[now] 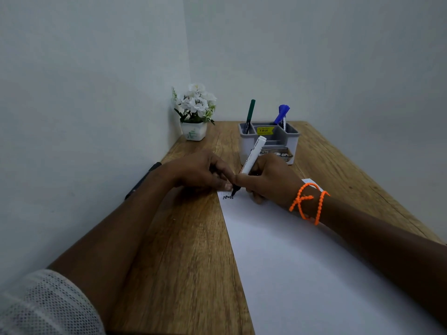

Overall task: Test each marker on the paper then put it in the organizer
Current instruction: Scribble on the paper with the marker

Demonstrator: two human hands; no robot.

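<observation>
My right hand (271, 181) grips a white marker (252, 155) with a black tip, and the tip touches the top left corner of the white paper (302, 262), where a small black scribble (227, 197) shows. My left hand (200, 171) rests at that paper corner with fingers curled; something dark sits under the fingers, possibly the cap, but I cannot tell. The grey organizer (268, 143) stands just behind the hands. It holds a green marker (249, 116) in its left compartment and a blue marker (281, 114) in its right one.
A small white pot of white flowers (194, 112) stands in the far left corner of the wooden table (188, 250). A black marker (142, 180) lies along the wall at the table's left edge. Walls close in the left and back.
</observation>
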